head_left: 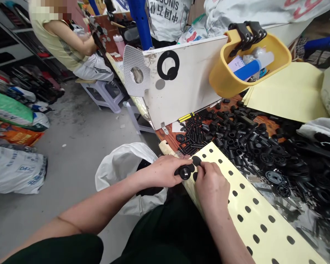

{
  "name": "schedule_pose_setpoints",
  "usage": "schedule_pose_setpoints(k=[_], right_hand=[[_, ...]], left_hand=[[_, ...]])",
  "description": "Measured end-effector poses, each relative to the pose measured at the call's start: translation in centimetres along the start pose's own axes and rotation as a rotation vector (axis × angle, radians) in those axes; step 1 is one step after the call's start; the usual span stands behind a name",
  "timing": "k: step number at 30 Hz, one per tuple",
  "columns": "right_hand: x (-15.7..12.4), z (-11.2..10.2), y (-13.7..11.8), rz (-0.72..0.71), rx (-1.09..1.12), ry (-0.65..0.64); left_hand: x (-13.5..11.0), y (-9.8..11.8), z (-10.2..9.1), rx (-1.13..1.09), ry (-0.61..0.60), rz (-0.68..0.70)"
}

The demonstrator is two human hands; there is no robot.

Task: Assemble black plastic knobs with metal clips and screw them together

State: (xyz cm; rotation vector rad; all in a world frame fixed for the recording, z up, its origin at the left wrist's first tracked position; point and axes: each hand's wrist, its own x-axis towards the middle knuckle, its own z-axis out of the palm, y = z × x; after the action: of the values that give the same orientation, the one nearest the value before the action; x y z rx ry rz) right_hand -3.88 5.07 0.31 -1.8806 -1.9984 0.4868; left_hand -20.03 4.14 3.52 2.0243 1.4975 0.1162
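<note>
My left hand [167, 170] is closed around a small black plastic part [185, 172] with a round, hollow end facing up. Close beside it, my right hand [212, 187] is closed in a pinch, fingertips at a black rounded piece [196, 160]. Whether that piece belongs to the held part, and what exactly the right fingers grip, I cannot make out. Both hands are over the near corner of a pale yellow sheet [238, 201] dotted with rows of black oval pads.
Black plastic parts [236, 135] and black screws [195, 134] cover the table. A white sack [115, 161] stands open below my left arm. Behind are a white board [187, 88] and a hanging yellow bin [222, 73]. A co-worker [68, 40] sits on a stool [104, 91].
</note>
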Motion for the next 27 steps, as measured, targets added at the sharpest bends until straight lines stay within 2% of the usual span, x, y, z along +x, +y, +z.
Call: schedule_pose_setpoints(k=[6, 12, 17, 23, 27], right_hand=[[0.2, 0.5, -0.3, 0.079, 0.032, 0.045], [0.5, 0.9, -0.2, 0.123, 0.09, 0.074], [0.2, 1.3, 0.6, 0.07, 0.088, 0.105], [-0.4, 1.5, 0.4, -0.024, -0.068, 0.163], [-0.2, 1.4, 0.2, 0.053, 0.088, 0.148]], left_hand=[[0.1, -1.2, 0.5, -0.07, -0.019, 0.052], [0.2, -1.5, 0.8, -0.08, -0.002, 0.036], [-0.1, -1.5, 0.9, -0.118, 0.012, 0.032], [-0.3, -1.4, 0.8, -0.13, 0.021, 0.044], [-0.1, -1.6, 1.0, -0.096, 0.015, 0.038]])
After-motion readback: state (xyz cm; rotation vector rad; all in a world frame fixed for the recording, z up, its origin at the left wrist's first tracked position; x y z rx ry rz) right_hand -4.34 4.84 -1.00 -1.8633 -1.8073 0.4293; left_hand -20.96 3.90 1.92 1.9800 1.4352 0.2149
